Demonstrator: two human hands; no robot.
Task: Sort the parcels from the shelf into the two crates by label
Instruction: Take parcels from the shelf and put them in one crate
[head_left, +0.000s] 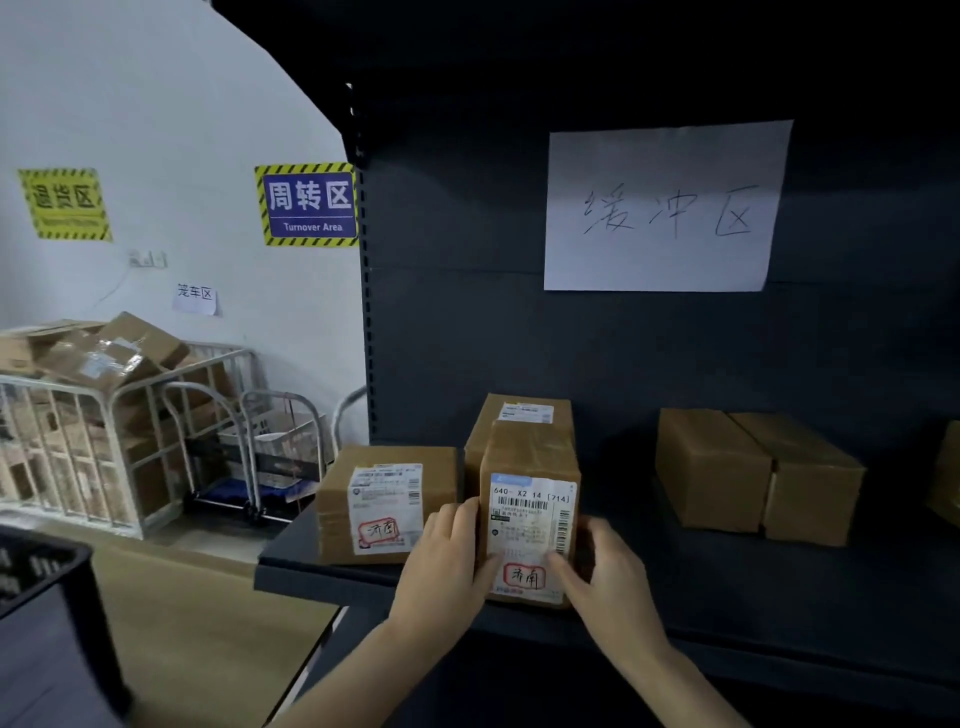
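Dark shelf (675, 597); two plain boxes (753, 473) at right, well apart from the rest; flat parcel (384, 504) near left end; upright parcel (530, 514) at front edge just beside it, gripped by left hand (447, 561) and right hand (608, 577), fingers curled round its sides

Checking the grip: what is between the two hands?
In the head view, an upright labelled parcel: the left hand holds its left side, the right hand its right, at the front edge of the shelf.

Matt brown cardboard parcel (530, 467) with glossy tape – paper label (530, 535); matt dark metal shelf (727, 597).
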